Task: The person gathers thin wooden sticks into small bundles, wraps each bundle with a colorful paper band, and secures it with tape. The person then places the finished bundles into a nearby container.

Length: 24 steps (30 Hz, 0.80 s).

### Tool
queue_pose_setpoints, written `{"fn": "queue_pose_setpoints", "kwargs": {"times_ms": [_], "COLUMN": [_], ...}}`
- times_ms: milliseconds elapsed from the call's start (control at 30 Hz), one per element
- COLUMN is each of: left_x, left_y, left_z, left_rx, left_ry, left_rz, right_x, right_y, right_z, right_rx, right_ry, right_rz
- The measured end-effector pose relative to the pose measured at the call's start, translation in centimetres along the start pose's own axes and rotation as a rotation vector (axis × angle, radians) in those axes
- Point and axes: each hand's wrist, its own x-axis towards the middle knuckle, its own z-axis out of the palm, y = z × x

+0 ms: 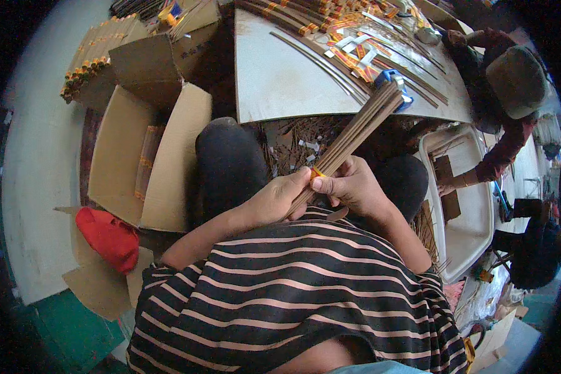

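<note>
A bundle of brown incense sticks (363,129) slants up and to the right in front of my body, its far end at the table edge. A yellow-orange paper band (318,173) goes around its lower part. My left hand (279,194) is closed around the lower end, with the thumb and fingers at the band. My right hand (355,188) pinches the band from the other side, thumb on top. Just behind the far end of the bundle a blue tape dispenser (404,93) sits on the table, partly hidden.
Loose sticks and paper bands (358,51) lie on the white table (268,81). At left stands an open cardboard box (121,153) with bundles inside; banded bundles (103,50) are stacked beyond. A red cloth (108,239) lies nearby. At right, a co-worker's hand (452,185) reaches into a white tub (474,240).
</note>
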Motion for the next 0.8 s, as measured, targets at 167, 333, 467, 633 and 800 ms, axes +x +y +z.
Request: {"fn": "queue_pose_setpoints", "kwargs": {"times_ms": [167, 333, 467, 633, 800], "left_x": [-0.2, -0.1, -0.3, -0.2, 0.2], "left_y": [0.3, 0.2, 0.9, 0.3, 0.0], "left_z": [-0.1, -0.6, -0.5, -0.7, -0.9], "left_rx": [0.013, -0.053, -0.218, -0.341, -0.329], "left_ry": [-0.015, -0.051, -0.046, -0.105, -0.111], "left_rz": [0.018, 0.057, 0.005, 0.02, 0.021], "right_x": [0.3, 0.1, 0.2, 0.4, 1.0], "right_y": [0.1, -0.4, -0.4, -0.3, 0.3], "right_z": [-0.3, -0.1, -0.2, -0.4, -0.7], "right_rx": [0.041, -0.013, -0.026, -0.044, 0.012], "right_ry": [-0.047, -0.03, -0.048, -0.052, -0.081], "right_rz": [-0.041, -0.072, -0.086, -0.095, -0.096]}}
